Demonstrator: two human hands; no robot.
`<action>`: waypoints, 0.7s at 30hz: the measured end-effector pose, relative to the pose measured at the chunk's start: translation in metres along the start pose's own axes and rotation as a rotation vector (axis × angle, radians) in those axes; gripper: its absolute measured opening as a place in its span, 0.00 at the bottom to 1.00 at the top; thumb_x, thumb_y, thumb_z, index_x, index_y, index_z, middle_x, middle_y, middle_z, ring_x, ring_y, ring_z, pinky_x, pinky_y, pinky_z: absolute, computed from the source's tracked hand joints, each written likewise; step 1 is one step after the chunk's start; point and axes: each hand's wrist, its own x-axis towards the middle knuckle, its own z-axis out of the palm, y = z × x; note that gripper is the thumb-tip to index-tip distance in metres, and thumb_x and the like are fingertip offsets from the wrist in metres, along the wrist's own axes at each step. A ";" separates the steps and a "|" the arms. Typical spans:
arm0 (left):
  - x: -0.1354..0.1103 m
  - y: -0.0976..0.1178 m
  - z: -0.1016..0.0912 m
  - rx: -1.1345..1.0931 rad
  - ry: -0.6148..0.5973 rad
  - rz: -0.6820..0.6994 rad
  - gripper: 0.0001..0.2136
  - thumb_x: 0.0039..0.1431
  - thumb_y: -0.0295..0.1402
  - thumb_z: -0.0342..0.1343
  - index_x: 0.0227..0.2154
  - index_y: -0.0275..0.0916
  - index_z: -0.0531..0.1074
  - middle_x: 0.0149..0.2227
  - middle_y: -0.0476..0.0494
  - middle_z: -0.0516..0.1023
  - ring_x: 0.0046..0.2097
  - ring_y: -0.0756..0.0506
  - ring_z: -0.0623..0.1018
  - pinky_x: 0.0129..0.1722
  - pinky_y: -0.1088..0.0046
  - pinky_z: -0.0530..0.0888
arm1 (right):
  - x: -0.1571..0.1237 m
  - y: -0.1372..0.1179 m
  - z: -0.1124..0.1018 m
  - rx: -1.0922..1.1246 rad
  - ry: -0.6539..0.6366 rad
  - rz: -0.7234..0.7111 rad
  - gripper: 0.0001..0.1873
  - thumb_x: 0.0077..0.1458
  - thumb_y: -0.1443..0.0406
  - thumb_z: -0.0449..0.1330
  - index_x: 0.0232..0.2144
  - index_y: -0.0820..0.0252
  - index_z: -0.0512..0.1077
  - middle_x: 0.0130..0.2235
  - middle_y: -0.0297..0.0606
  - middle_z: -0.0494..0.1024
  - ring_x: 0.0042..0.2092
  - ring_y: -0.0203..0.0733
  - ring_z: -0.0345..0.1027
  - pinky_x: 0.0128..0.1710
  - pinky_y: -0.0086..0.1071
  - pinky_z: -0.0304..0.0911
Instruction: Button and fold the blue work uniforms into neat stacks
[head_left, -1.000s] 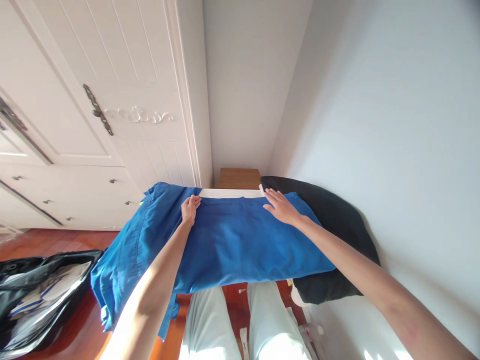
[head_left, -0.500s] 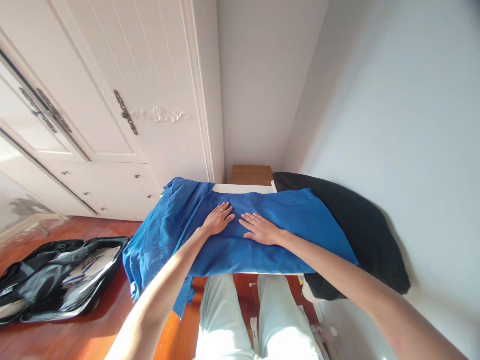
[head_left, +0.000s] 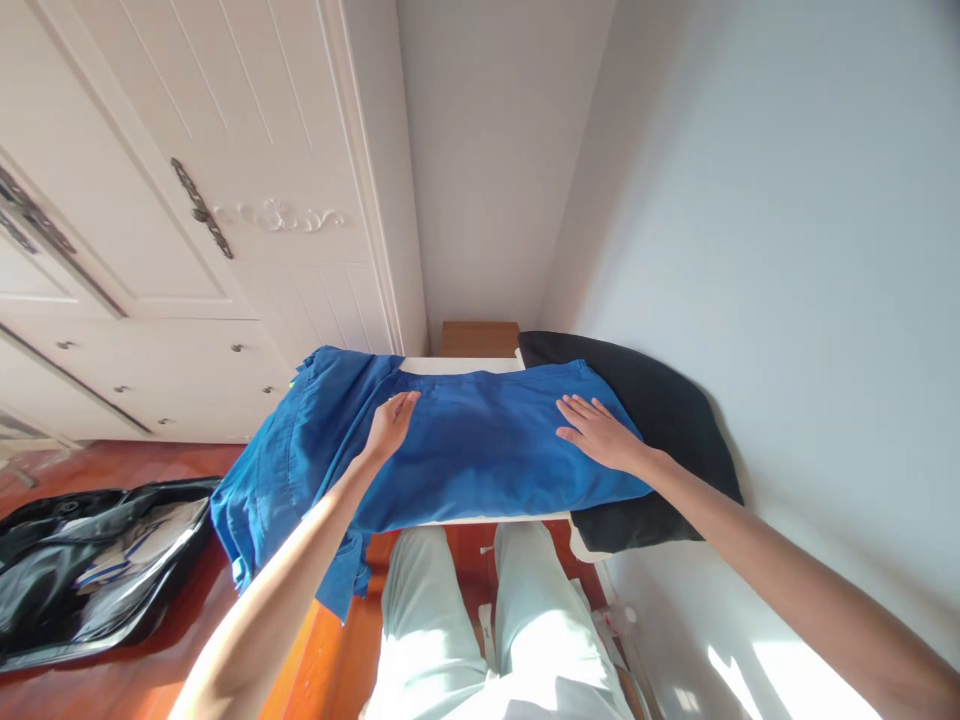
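Note:
A blue cloth garment (head_left: 480, 440) lies spread across a narrow white board (head_left: 465, 365), smooth in the middle and right. Its left part is bunched and hangs over the board's left end. My left hand (head_left: 391, 425) is over the garment near the fold at the left, fingers curled and pressed together; whether cloth is pinched in them is hidden. Toward the garment's right end, my right hand (head_left: 600, 432) lies flat on the fabric with its fingers stretched out.
Black fabric (head_left: 675, 420) covers the board's right end beside the grey wall (head_left: 787, 250). A white wardrobe (head_left: 300, 180) stands at the left back, with a brown wooden box (head_left: 480, 338) beyond the board. An open suitcase (head_left: 127, 570) lies on the wooden floor (head_left: 195, 640).
My hands have moved apart, the left one to the left with its fingers now curled, the right one to the right along the cloth. The view has shifted rightward.

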 end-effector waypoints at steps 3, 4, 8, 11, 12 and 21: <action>-0.035 0.038 0.020 0.050 -0.234 0.167 0.20 0.63 0.45 0.53 0.51 0.39 0.75 0.53 0.39 0.77 0.59 0.38 0.71 0.60 0.62 0.65 | -0.008 -0.055 0.008 0.036 0.127 -0.111 0.34 0.65 0.48 0.44 0.67 0.56 0.52 0.68 0.45 0.53 0.69 0.52 0.42 0.68 0.54 0.40; -0.047 0.047 0.029 0.120 -0.358 0.238 0.22 0.63 0.45 0.52 0.55 0.41 0.72 0.57 0.40 0.73 0.63 0.38 0.67 0.62 0.61 0.62 | -0.010 -0.076 0.016 0.050 0.137 -0.192 0.34 0.65 0.48 0.45 0.67 0.56 0.52 0.68 0.45 0.52 0.70 0.52 0.42 0.68 0.53 0.39; -0.083 0.055 0.056 0.387 -0.606 0.388 0.26 0.66 0.46 0.47 0.63 0.40 0.61 0.65 0.39 0.61 0.68 0.39 0.58 0.66 0.55 0.55 | -0.020 -0.124 0.055 0.107 0.056 -0.420 0.37 0.61 0.48 0.54 0.66 0.59 0.55 0.67 0.48 0.54 0.69 0.53 0.44 0.68 0.52 0.39; -0.093 0.040 0.048 0.491 -0.597 0.415 0.28 0.66 0.48 0.46 0.65 0.42 0.59 0.67 0.39 0.58 0.68 0.40 0.56 0.67 0.55 0.51 | -0.036 -0.104 0.066 0.143 0.021 -0.366 0.38 0.58 0.50 0.60 0.65 0.54 0.57 0.68 0.45 0.53 0.68 0.56 0.46 0.67 0.55 0.40; -0.094 0.034 0.040 0.510 -0.582 0.405 0.28 0.65 0.49 0.46 0.65 0.43 0.58 0.67 0.39 0.58 0.68 0.40 0.56 0.67 0.55 0.51 | -0.043 -0.091 0.063 0.158 0.017 -0.340 0.38 0.57 0.50 0.61 0.65 0.52 0.57 0.68 0.43 0.53 0.68 0.57 0.47 0.67 0.56 0.40; -0.107 0.000 -0.030 0.218 -0.228 0.020 0.24 0.49 0.45 0.65 0.50 0.45 0.75 0.62 0.39 0.66 0.66 0.32 0.59 0.68 0.52 0.46 | -0.114 -0.003 0.008 0.042 -0.014 -0.164 0.32 0.59 0.49 0.57 0.63 0.48 0.60 0.68 0.37 0.52 0.69 0.56 0.45 0.68 0.57 0.36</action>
